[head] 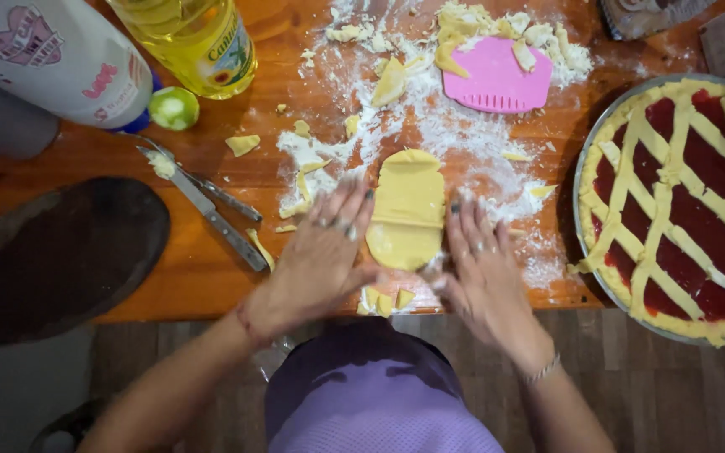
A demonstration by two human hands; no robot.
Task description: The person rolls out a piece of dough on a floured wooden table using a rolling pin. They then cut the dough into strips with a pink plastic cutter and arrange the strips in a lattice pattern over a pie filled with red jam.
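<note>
Soft yellow folded dough [407, 210] lies on the floury wooden counter [211, 277], with the red lattice pie [673, 201] at 3 o'clock. Left hand [322, 256] and right hand [482, 268], both flat and open, press its sides. It looks squishy and tears easily; lift from underneath.

Counted: two hands [320, 260] [484, 277], one dough sheet [407, 210] between them, one lattice tart [677, 205], two knives [211, 210], one pink scraper [497, 80], one oil bottle [190, 38].

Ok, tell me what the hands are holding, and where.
Neither lifts anything. Left hand and right hand press flat against the long sides of the folded dough piece on the table.
</note>
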